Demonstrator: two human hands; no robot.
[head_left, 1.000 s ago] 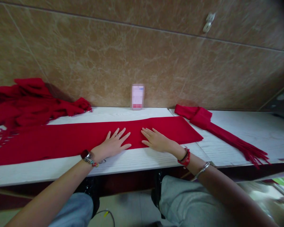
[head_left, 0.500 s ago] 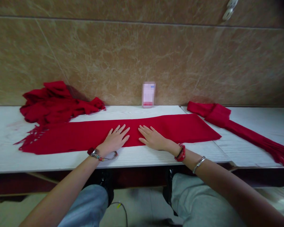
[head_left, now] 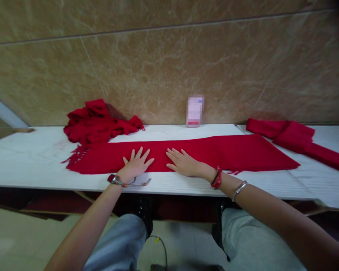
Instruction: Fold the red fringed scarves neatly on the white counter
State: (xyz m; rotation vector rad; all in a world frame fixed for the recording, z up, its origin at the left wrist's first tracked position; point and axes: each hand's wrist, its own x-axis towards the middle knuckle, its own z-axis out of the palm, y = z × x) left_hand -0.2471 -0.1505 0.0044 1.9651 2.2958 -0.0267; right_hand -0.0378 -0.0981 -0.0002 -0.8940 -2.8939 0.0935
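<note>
We have a long red scarf (head_left: 214, 152) laid out flat along the middle of the worktop (head_left: 31, 158), running parallel to its near edge, with its fringe (head_left: 72, 158) trailing toward the left end. Our left hand (head_left: 135, 163) and right hand (head_left: 183, 163) lie on it side by side near its middle, both open, palms down and fingers spread, gripping nothing. We judge that this flat pressure holds the cloth smooth and pinned against the worktop, and that placing the hands close together over the centre keeps the two halves even. A loose heap of red cloth (head_left: 97, 122) sits at the far edge toward the left, just touching the fringe, apparently pushed back out of the way. A folded scarf (head_left: 293, 137) lies apart at the far right, set aside from the flat one. A small pink box (head_left: 196, 111) stands upright at the far edge, leaning on the wall (head_left: 169, 64).
</note>
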